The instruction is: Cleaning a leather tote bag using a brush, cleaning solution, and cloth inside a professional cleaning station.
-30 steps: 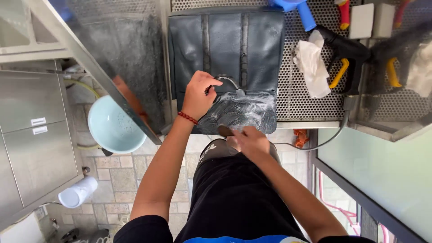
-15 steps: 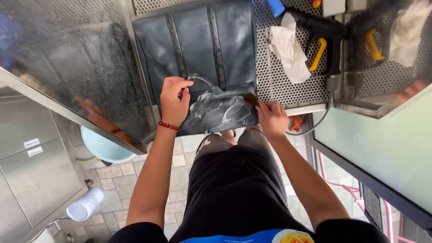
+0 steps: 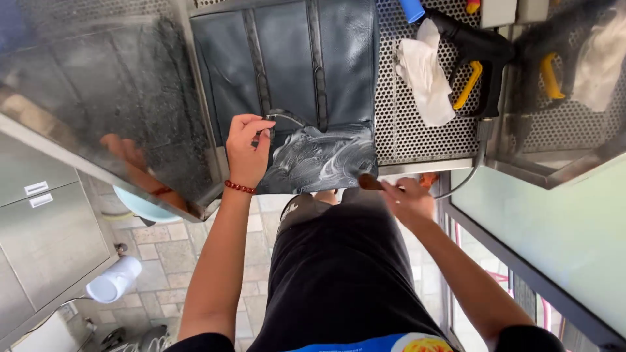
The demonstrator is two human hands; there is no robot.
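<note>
Head view, looking straight down. Nearest: black shorts and two bare forearms over a tiled floor (image 3: 163, 251). A white roll (image 3: 114, 279) lies on the floor at lower left, beside a grey metal cabinet (image 3: 39, 234).

Right hand (image 3: 407, 199) sits at the front edge of the perforated metal tabletop (image 3: 417, 137); its fingers are clenched around a brown brush (image 3: 370, 182), only one end of which shows. The brush is at the lower right corner of the bag, just off the foam patch.

Left hand (image 3: 246, 150), red bead bracelet at the wrist, rests on the dark leather bag (image 3: 287, 85). Its fingers (image 3: 261, 127) are curled and pinch the thin metal handle loop (image 3: 283, 117) at the bag's left side.

Bag lies flat on the tabletop, lower edge overhanging toward the person. White soap foam (image 3: 323, 160) covers its lower right portion in swirls.

Farther: a white cloth (image 3: 424, 75) right of the bag, next to a black spray gun with yellow trigger (image 3: 476, 58). Blue cap (image 3: 412, 10) at the top edge.
</note>
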